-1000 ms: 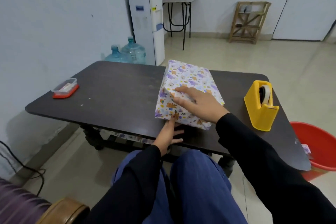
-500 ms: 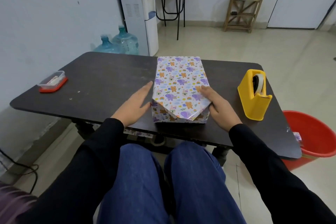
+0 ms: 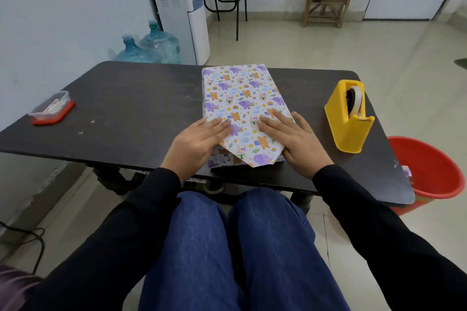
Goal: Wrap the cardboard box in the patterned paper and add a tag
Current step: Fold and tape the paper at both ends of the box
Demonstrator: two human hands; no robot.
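Box wrapped in white patterned paper (image 3: 240, 98): rectangular, lying flat, long axis running away from the person. It sits right of centre on the dark brown wooden table (image 3: 131, 108), with its near end at the table's front edge. Print is purple elephants, orange bears, small rainbows, blue squares, pale clouds, green sprigs. Top face smooth and fully covered. At the near end a tapered paper flap (image 3: 260, 156) comes down from the top over the end face; its blunt tip sits at the bottom edge, right of centre. To the flap's left a strip of the papered end face shows.

L hand (image 3: 199, 141): flat, fingers straight and together, pressing on the near-left corner of the top. R hand (image 3: 290, 139): flat too, fingers straight, pressing on the near-right corner, palm overhanging the side. Neither grasps anything. Fingertips nearly meet mid-top.

Yellow plastic tape dispenser (image 3: 346, 124) w/ a white roll stands right of the box, apart from it. Clear plastic tub on a red lid (image 3: 51, 108) is at the table's far left.

Writing: blue label on the white water dispenser (image 3: 177, 7) by the wall is too small to read.
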